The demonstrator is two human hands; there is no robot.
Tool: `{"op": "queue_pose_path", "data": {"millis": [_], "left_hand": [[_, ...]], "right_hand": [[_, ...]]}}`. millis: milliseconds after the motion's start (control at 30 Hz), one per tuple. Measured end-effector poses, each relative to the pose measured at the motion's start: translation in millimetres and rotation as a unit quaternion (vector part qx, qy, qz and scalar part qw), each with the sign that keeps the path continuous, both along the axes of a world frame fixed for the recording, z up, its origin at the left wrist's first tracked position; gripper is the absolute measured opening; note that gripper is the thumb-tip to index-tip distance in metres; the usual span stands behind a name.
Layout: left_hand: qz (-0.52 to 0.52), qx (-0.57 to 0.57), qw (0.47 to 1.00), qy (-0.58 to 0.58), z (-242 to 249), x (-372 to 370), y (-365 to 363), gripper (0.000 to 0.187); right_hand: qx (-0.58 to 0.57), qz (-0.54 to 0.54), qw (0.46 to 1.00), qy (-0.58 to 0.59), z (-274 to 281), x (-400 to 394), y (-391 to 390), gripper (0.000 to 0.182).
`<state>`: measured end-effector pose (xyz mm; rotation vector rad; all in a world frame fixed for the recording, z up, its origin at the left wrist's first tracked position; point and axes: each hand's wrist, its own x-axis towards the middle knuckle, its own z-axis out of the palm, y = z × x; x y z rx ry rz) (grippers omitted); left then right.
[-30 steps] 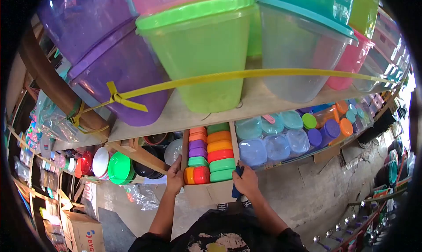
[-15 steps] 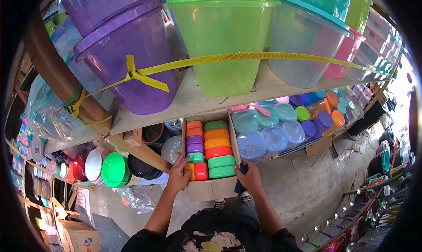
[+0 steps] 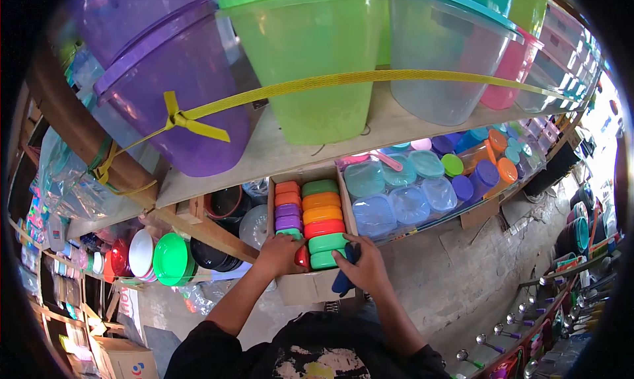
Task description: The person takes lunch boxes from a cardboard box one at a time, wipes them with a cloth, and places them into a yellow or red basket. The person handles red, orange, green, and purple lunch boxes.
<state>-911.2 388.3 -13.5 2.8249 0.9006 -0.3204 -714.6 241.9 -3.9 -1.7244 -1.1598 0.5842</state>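
Note:
An open cardboard box (image 3: 307,289) holds two columns of small plastic containers in orange, purple, red, yellow and green. Over the near left part of the box, my left hand (image 3: 281,255) has its fingers bent down around a small container, which they mostly hide. Beside its fingers a red container (image 3: 302,257) shows. My right hand (image 3: 364,266) is at the near right corner, closed on a dark blue, soft-looking thing (image 3: 345,276) whose kind I cannot make out. Its thumb and fingertips reach the green containers (image 3: 323,259) at that end.
Above the box, a shelf (image 3: 330,153) carries large purple, green and clear bins (image 3: 317,81) behind a yellow strap (image 3: 284,88). Lidded tubs (image 3: 409,204) stand to the right. A wooden post (image 3: 211,233) slants close by my left arm, near stacked basins (image 3: 173,259). Ladles (image 3: 485,342) hang at lower right.
My left hand has moved from the box's left side in over the containers. The right hand, with the dark blue thing, has shifted from the outer edge onto the green containers.

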Motion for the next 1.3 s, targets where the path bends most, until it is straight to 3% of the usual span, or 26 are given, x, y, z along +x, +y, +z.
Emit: {"op": "queue_pose_path", "data": {"millis": [33, 133, 267, 333, 667, 867, 967, 1033, 1067, 1133, 1167, 1200, 1267, 1300], "left_hand": [[0.018, 0.043, 0.999, 0.013, 0.6, 2.7, -1.5, 0.068], [0.021, 0.024, 0.996, 0.081, 5.2, 13.7, -1.0, 0.068], [-0.003, 0.085, 0.996, 0.022, -6.3, 16.0, -1.0, 0.053], [0.091, 0.048, 0.994, 0.030, -7.5, 21.8, -2.0, 0.049], [0.237, -0.002, 0.971, -0.017, 29.0, 26.1, -6.5, 0.058], [0.270, -0.012, 0.942, -0.198, 67.3, -3.3, -4.9, 0.054], [0.310, -0.047, 0.902, -0.297, 60.2, -18.8, -0.6, 0.045], [0.290, -0.177, 0.796, -0.501, 28.0, -25.5, 3.3, 0.040], [0.283, -0.180, 0.798, -0.500, 20.2, -24.4, -1.4, 0.040], [0.272, -0.345, 0.690, -0.575, 8.8, -14.4, -15.4, 0.034], [0.268, -0.438, 0.653, -0.557, -2.5, -14.0, -16.8, 0.040], [0.261, -0.451, 0.652, -0.550, 2.0, -5.8, -22.4, 0.040], [0.269, -0.661, 0.466, -0.523, 15.8, 13.7, -43.7, 0.049], [0.237, -0.706, 0.446, -0.497, 11.1, 19.4, -47.9, 0.062]], "right_hand": [[-0.013, -0.006, 1.000, -0.009, -4.4, -0.1, 1.8, 0.049], [-0.045, -0.012, 0.999, 0.010, -18.3, -3.0, 2.4, 0.048], [-0.062, -0.014, 0.998, 0.000, -31.4, -4.6, 2.0, 0.046], [-0.039, -0.026, 0.999, 0.010, -36.8, -3.7, 3.6, 0.045], [-0.059, -0.043, 0.997, 0.008, -36.7, -1.4, 7.0, 0.043], [-0.047, -0.041, 0.997, 0.043, -38.9, 0.7, 5.2, 0.044], [-0.037, -0.046, 0.998, 0.033, -39.5, 0.5, -3.5, 0.053], [0.072, -0.148, 0.980, 0.111, -44.9, 0.2, -12.4, 0.060], [0.074, -0.155, 0.979, 0.111, -40.3, 4.1, -18.3, 0.060], [0.167, -0.188, 0.908, 0.335, -7.1, 7.8, -39.5, 0.061], [0.168, -0.202, 0.907, 0.331, 7.1, 8.3, -46.5, 0.061], [0.189, -0.224, 0.901, 0.318, 21.3, 10.5, -54.3, 0.055], [0.207, -0.264, 0.895, 0.294, 24.8, 12.6, -70.7, 0.049], [0.236, -0.257, 0.889, 0.296, 17.4, 10.8, -76.3, 0.047]]}}
